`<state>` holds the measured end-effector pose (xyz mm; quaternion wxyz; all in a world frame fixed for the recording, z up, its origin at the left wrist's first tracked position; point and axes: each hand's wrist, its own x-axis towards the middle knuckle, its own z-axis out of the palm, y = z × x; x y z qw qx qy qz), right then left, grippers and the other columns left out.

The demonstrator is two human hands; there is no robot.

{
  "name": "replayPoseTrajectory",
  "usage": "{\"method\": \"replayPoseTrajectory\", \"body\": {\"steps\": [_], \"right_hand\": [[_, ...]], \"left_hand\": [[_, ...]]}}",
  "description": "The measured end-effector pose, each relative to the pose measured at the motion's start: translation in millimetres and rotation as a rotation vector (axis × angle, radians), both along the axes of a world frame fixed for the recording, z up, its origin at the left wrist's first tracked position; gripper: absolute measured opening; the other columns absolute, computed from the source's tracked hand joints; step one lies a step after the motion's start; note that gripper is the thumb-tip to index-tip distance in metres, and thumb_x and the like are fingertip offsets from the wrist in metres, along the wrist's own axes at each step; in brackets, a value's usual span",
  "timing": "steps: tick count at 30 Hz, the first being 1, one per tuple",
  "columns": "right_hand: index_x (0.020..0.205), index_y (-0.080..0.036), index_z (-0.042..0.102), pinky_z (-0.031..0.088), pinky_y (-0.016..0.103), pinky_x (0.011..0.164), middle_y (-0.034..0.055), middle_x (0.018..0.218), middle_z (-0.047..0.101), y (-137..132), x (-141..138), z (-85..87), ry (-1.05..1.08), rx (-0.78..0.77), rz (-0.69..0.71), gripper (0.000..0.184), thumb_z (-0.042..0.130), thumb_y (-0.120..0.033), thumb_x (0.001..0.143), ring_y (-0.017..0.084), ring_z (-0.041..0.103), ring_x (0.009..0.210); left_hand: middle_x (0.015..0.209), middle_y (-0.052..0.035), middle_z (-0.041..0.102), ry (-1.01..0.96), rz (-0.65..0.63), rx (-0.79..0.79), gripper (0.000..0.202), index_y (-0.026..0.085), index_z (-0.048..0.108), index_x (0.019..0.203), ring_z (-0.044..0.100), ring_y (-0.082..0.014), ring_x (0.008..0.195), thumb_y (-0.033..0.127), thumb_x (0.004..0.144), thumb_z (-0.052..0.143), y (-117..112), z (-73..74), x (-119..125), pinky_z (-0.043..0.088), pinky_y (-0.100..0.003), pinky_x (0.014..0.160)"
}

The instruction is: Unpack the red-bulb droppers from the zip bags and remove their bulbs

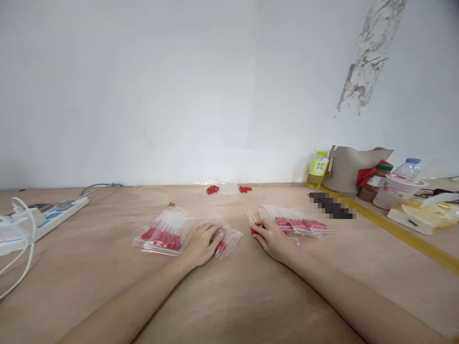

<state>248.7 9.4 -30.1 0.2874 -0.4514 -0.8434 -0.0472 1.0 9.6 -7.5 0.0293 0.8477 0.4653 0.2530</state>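
Note:
My left hand point(204, 243) is curled over a clear zip bag point(229, 242) with small red pieces inside, its thumb on the bag's near side. Fanned out to its left is a pile of overlapping zip bags point(167, 234) with red pieces showing near their lower ends. My right hand point(271, 240) rests low on the table, its fingers bent around a bag with red pieces point(254, 230), which they partly cover. More zip bags with red pieces point(304, 224) overlap in a row beyond and to the right of that hand.
Two small red heaps point(213, 189) lie on clear plastic by the wall. A power strip point(64, 217) with white cables is at left. At right stand a yellow-capped bottle point(317, 170), a grey-beige bag point(346, 167), jars and a tissue pack point(426, 212). Yellow tape point(398, 227) crosses the table.

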Motion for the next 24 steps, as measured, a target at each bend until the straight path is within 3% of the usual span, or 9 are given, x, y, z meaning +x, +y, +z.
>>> {"method": "replayPoseTrajectory", "body": {"steps": [6, 10, 16, 20, 24], "right_hand": [[0.105, -0.019, 0.058, 0.041, 0.035, 0.078, 0.0091, 0.094, 0.057, -3.8, 2.3, 1.5, -0.004, 0.012, -0.091, 0.025, 0.045, -0.028, 0.085, 0.021, 0.052, 0.086], [0.107, -0.023, 0.058, 0.040, 0.034, 0.078, 0.0082, 0.094, 0.058, -5.2, 1.3, 4.0, -0.043, 0.007, -0.074, 0.026, 0.043, -0.028, 0.086, 0.020, 0.052, 0.085], [0.106, -0.022, 0.057, 0.037, 0.036, 0.082, 0.0092, 0.111, 0.054, -6.7, -0.1, 7.5, -0.092, 0.033, -0.063, 0.026, 0.039, -0.025, 0.087, 0.022, 0.050, 0.096], [0.112, -0.020, 0.051, 0.034, 0.036, 0.082, 0.0083, 0.096, 0.060, -7.4, -0.5, 10.4, -0.139, 0.001, -0.075, 0.029, 0.035, -0.024, 0.088, 0.021, 0.052, 0.091], [0.104, -0.022, 0.053, 0.032, 0.033, 0.075, 0.0068, 0.091, 0.060, -7.0, -3.2, 14.1, -0.225, 0.021, -0.116, 0.024, 0.037, -0.028, 0.088, 0.020, 0.053, 0.085]], "left_hand": [[0.112, -0.0028, 0.059, 0.039, -0.045, -0.038, 0.037, 0.024, 0.058, 0.107, 0.051, -0.0184, 0.104, 0.038, 0.090, 0.029, -1.6, 3.4, 1.7, 0.037, -0.035, 0.093], [0.114, -0.0032, 0.058, 0.049, -0.050, -0.044, 0.040, 0.022, 0.058, 0.109, 0.050, -0.0183, 0.107, 0.039, 0.090, 0.027, -1.5, 3.3, 1.0, 0.037, -0.034, 0.094], [0.120, -0.0049, 0.054, 0.100, -0.078, -0.054, 0.043, 0.021, 0.055, 0.115, 0.046, -0.0197, 0.112, 0.043, 0.089, 0.028, -2.2, 3.6, 1.3, 0.032, -0.037, 0.099], [0.122, -0.0059, 0.052, 0.101, -0.090, -0.072, 0.045, 0.020, 0.053, 0.116, 0.045, -0.0196, 0.113, 0.045, 0.089, 0.028, -1.3, 2.6, 1.7, 0.032, -0.037, 0.100], [0.121, -0.0058, 0.052, 0.104, -0.106, -0.060, 0.044, 0.020, 0.053, 0.116, 0.046, -0.0193, 0.111, 0.045, 0.089, 0.027, 0.3, 0.7, 1.7, 0.033, -0.036, 0.098]]}}
